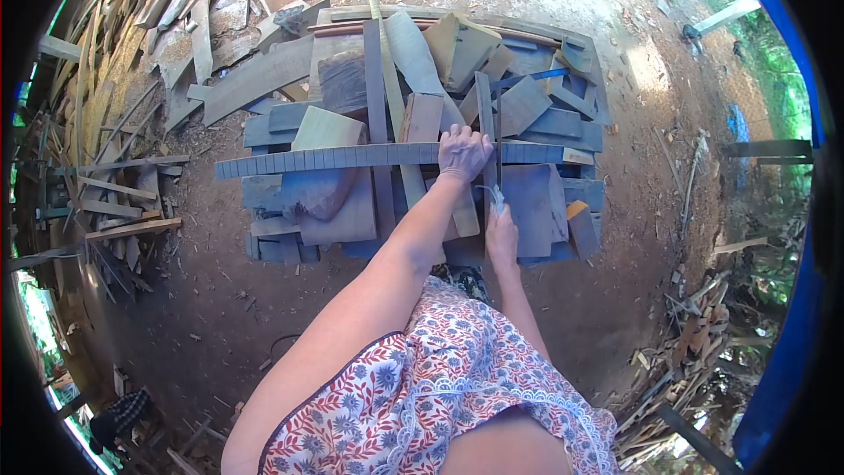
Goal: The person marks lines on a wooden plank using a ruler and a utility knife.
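A long, slightly curved wooden strip (325,157) with evenly spaced cross lines lies crosswise on a heap of boards. My left hand (466,154) is closed over it, right of its middle. Just to the right, a narrow saw (498,136) stands across the strip, its thin blade pointing away from me. Its pale handle end is in my right hand (502,236), the fingers wrapped round it. A narrow upright-looking board (483,110) lies between my left hand and the blade. Whether the blade has cut into the strip cannot be made out.
Under the strip are stacked planks (268,127), an angular wood block (459,48) and a pale board (328,129). A blue bar (536,77) lies beyond the blade. Scrap wood piles stand left (132,185) and lower right (694,334) on the dirt ground (193,325).
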`<state>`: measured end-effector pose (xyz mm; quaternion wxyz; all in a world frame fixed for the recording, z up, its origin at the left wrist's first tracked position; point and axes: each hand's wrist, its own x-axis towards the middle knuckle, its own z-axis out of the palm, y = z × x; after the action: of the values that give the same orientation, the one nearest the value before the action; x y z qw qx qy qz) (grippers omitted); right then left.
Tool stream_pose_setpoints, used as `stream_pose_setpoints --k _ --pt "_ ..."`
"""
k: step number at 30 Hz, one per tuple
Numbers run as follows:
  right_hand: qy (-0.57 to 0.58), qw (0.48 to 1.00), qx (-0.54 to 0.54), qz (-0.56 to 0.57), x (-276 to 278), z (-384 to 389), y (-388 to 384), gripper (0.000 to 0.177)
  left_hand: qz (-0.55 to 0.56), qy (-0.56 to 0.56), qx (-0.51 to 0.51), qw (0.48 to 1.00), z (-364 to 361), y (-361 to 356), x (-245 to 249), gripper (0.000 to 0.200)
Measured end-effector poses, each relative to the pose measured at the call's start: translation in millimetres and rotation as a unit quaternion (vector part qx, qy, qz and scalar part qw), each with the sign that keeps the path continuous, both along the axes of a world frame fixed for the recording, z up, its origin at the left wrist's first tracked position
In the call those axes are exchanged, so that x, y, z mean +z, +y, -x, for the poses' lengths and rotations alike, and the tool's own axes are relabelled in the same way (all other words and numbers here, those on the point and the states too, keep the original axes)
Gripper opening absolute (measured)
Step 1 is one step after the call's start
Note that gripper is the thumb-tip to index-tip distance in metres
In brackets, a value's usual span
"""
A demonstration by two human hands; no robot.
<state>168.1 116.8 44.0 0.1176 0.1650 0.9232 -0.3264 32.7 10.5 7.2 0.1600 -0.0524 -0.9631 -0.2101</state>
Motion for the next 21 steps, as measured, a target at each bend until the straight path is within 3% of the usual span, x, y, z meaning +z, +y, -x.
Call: stream_pose_setpoints --k 6,12,17,21 --pt "0.013 1.0 -0.023 0.004 1 -51 -3 0.03 0.018 -0.014 -0.002 1.0 0 -1 4 0.029" --pt "0.004 1.0 -0.003 0.017 0 -12 4 0.031 0.014 0.0 -0.005 1.0 -1 2 3 0.03" --pt "0.01 1.0 -0.01 0.017 -6 -52 6 0.03 0.026 -0.006 0.001 1.0 1 2 3 0.03" --pt "-0.001 0.999 -0.017 0.032 0 -41 5 0.03 0.023 0.007 0.0 1.0 -1 0 0 0.03"
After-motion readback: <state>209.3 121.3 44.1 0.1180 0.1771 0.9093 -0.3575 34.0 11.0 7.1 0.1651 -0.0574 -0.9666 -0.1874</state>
